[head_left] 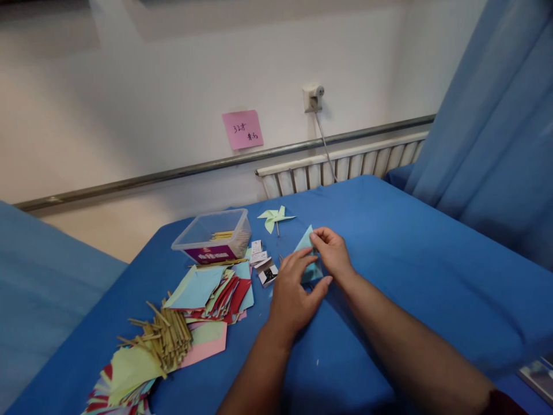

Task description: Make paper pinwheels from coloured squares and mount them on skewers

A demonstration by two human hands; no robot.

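A light blue sheet of paper (311, 272), folded with a pointed corner at the top, lies on the blue cloth between my hands. My right hand (332, 252) pinches it near that upper corner. Across its left side reaches my left hand (294, 291), fingers stretched out and thumb held apart, covering part of the sheet. Just beyond them lies a pale green paper pinwheel (273, 217) with a thin stick. Left of my left hand sits a small open white box (266, 272) with small black items inside.
A clear plastic tub (216, 253) holding thin sticks stands at the back left. Nearer are a stack of coloured paper (199, 288), a pile of short sticks (170, 340) and more paper (132, 374). Blue curtains (488, 115) hang at the sides; a radiator (345, 167) is behind.
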